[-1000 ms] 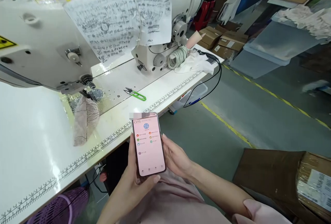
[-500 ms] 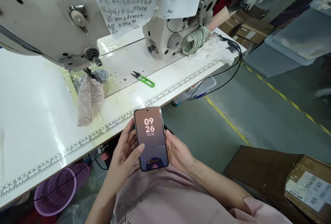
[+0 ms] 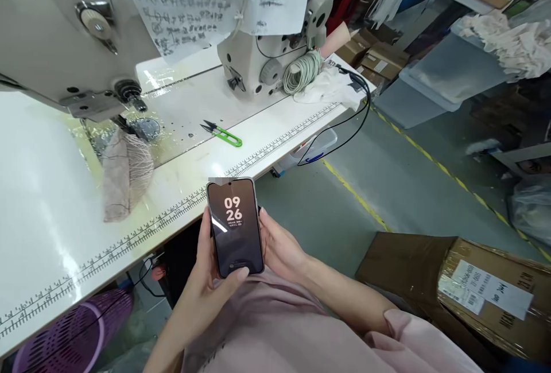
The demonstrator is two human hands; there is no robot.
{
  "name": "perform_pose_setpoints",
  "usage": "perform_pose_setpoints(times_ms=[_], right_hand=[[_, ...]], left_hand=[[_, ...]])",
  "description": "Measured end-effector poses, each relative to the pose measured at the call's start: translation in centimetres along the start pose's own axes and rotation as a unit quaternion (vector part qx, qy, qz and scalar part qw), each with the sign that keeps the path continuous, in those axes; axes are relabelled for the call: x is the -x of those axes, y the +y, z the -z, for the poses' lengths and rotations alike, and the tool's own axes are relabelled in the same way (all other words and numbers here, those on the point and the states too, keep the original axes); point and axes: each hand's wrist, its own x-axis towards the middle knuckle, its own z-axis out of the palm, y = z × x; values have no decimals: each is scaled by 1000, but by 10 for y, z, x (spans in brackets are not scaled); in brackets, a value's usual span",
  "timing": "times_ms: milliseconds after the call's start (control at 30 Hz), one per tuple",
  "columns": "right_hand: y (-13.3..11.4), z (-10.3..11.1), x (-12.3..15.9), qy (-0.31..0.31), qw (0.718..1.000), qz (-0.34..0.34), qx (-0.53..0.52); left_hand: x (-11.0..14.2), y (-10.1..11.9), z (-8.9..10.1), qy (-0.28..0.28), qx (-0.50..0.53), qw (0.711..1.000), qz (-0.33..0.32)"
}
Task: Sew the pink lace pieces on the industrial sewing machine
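Observation:
A smartphone [image 3: 237, 229] showing 09 26 on its screen is held upright over my lap, just off the table's front edge. My left hand [image 3: 210, 269] grips its left side, fingers behind it and the thumb across the lower screen. Along the phone's right edge, my right hand [image 3: 282, 247] is closed, with its thumb on the side. Under the sewing machine [image 3: 99, 46] needle lies a piece of pale pink fabric [image 3: 118, 183] with loose threads. Green thread snips [image 3: 226, 134] rest on the machine bed beyond the phone.
A white sewing table [image 3: 47, 201] carries a ruler tape along its front edge. Handwritten sheets [image 3: 189, 0] hang on the machine. Coiled cord [image 3: 302, 72] lies by the handwheel. A purple basket [image 3: 73, 333] stands below left, a cardboard box [image 3: 486, 292] at right. Black cables [image 3: 365, 110] loop past the table's end.
My left thumb has slid down the screen to the phone's lower edge. The screen's lower part has darkened. The whole view has shifted, so the table and machine appear farther left.

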Motion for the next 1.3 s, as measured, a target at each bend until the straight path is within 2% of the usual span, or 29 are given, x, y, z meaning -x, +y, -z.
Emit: perform_pose_setpoints(times_ms=[233,400,567,667,767,833,967,1167,1300], right_hand=[[5,-1,-1,13,1000,-13,5],[6,-3,-1,13,1000,-22,7],[4,-6,1,14,999,-27,11],[4,-8,3,16,1000,-25,11],[7,-8,4,19,1000,-15,13],[10,-9,5,19,1000,-13,17],[13,-10,8,18,999,-18,19],[13,-9,7,26,999,-18,20],[12,-8,6,22,999,-22,25]], left_hand=[[4,-1,3,6,6,1000,-3],[5,-4,7,-18,-7,999,-27],[7,-4,8,-14,9,1000,-15],[2,1,7,40,48,998,-11],[-10,7,9,126,69,989,-38],[-19,10,12,155,69,984,-51],[-30,16,12,165,63,983,-47],[-30,18,8,176,54,982,-33],[-29,13,11,168,60,983,-50]])
